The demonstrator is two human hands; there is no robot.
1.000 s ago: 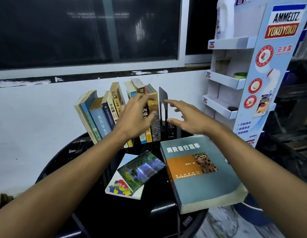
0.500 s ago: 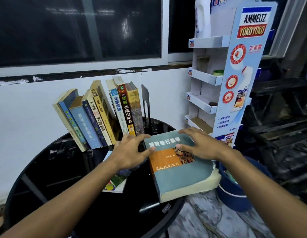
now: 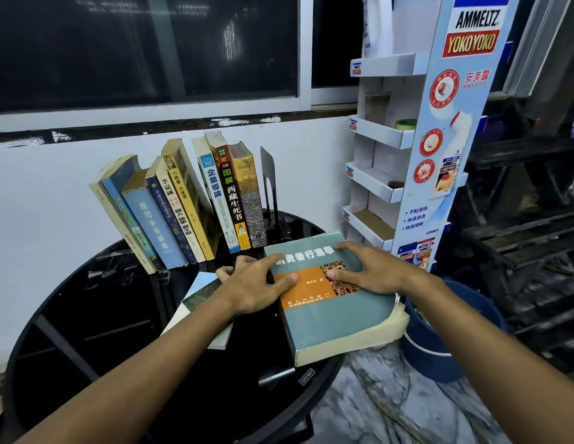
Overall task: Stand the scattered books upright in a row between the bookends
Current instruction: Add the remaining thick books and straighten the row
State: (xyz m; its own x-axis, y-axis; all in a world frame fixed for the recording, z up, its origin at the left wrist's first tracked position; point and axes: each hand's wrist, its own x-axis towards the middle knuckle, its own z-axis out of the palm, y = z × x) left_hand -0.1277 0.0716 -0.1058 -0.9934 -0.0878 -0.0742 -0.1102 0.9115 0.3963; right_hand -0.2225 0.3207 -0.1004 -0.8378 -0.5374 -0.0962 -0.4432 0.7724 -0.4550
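Bare room lies on the left and front of the round black glass surface [image 3: 87, 315]; the left-leaning row of books [image 3: 183, 213] fills the back, close against the white wall [image 3: 38, 203]; only a slim gap shows between the brown-spined book [image 3: 247, 197] and the black metal bookend [image 3: 268, 169]; the thick grey-green paperback [image 3: 337, 318] takes the right front, overhanging the rim; thin flat books [image 3: 197, 291] lie just left of it; the white cardboard display stand [image 3: 375, 184] hems the right.

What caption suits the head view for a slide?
Left hand grips and right hand presses a thick teal book lying before the leaning row.
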